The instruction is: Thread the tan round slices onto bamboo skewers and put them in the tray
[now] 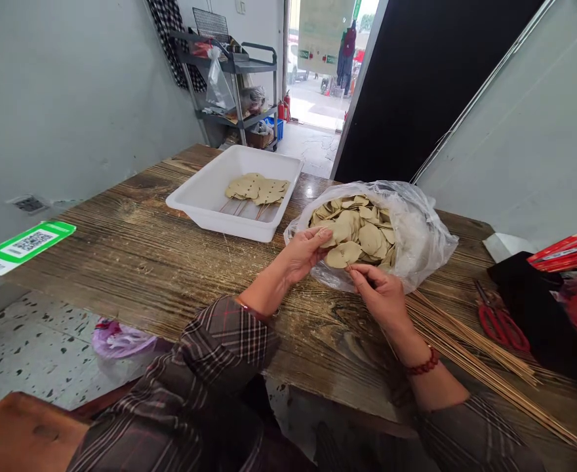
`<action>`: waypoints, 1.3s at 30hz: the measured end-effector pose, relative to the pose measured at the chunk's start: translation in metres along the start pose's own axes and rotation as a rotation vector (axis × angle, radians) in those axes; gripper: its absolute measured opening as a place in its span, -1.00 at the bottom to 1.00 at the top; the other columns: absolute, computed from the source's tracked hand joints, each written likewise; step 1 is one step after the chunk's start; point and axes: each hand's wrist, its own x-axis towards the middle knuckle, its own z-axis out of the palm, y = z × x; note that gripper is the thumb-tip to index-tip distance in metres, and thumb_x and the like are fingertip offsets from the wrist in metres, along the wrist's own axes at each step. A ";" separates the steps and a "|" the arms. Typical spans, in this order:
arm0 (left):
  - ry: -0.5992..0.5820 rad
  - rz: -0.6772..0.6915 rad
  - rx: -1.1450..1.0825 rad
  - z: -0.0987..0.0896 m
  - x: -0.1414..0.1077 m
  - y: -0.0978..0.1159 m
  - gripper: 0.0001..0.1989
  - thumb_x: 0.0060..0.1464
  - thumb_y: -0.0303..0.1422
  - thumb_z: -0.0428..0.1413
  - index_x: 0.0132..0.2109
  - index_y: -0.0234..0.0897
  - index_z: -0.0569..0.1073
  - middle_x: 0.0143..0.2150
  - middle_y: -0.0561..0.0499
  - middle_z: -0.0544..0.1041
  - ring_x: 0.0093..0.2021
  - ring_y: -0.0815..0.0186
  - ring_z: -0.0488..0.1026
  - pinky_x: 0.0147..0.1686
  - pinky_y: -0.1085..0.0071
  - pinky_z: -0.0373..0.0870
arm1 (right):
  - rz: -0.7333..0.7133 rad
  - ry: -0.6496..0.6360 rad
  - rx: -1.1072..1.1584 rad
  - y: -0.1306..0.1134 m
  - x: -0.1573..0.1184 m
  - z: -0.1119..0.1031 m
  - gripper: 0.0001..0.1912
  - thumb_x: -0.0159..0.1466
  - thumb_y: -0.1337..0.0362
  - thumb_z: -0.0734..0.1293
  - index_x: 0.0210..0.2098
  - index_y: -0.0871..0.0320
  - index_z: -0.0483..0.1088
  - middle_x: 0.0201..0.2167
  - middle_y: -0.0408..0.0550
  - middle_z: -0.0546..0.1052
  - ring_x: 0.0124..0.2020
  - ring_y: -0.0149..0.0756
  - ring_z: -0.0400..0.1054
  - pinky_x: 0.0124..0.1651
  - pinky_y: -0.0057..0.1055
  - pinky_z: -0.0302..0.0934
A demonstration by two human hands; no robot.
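Observation:
My left hand (304, 252) pinches a thin, round tan slice (336, 235) over the mouth of a clear plastic bag (419, 229). My right hand (381, 292) is closed on a thin wooden skewer (391, 342), whose upper end meets another tan slice (343, 255). A heap of similar loose slices (373, 237) fills the bag just beyond both hands. To the left, a white plastic tray (210, 219) holds several skewers threaded with tan slices (255, 188). Bare skewers (470, 357) lie in a bundle right of my right hand.
Red-handled scissors (503, 326) lie at the right beside a black box (524, 288) and red-wrapped sticks (564, 254). A green QR-code card (27, 246) is at the table's left edge. Behind the table stands a grey shelf cart (249, 65) near a doorway.

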 end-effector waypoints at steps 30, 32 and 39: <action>0.136 0.115 0.039 -0.002 0.004 -0.001 -0.56 -0.28 -0.22 0.41 -0.24 -0.41 0.58 -0.38 -0.04 0.60 -0.42 0.38 0.48 -0.38 0.49 0.39 | 0.025 0.006 -0.052 0.004 -0.002 0.003 -0.74 0.25 0.18 0.29 -0.24 0.17 0.59 -0.41 -0.02 0.62 -0.34 -0.19 0.50 -0.26 -0.30 0.35; 0.127 0.116 0.039 0.000 0.003 -0.003 -0.56 -0.29 -0.21 0.41 -0.25 -0.41 0.58 -0.38 -0.04 0.60 -0.40 0.37 0.48 -0.36 0.49 0.39 | 0.031 0.011 -0.052 0.003 -0.002 0.004 -0.74 0.25 0.18 0.29 -0.24 0.17 0.59 -0.42 -0.02 0.62 -0.35 -0.19 0.49 -0.27 -0.30 0.34; 0.097 0.075 0.040 0.005 0.002 -0.012 -0.56 -0.30 -0.18 0.41 -0.28 -0.39 0.57 -0.39 -0.02 0.58 -0.41 0.38 0.48 -0.33 0.46 0.40 | 0.050 0.024 -0.052 0.005 -0.002 0.003 -0.73 0.25 0.17 0.29 -0.24 0.18 0.59 -0.44 -0.02 0.61 -0.37 -0.20 0.48 -0.31 -0.33 0.31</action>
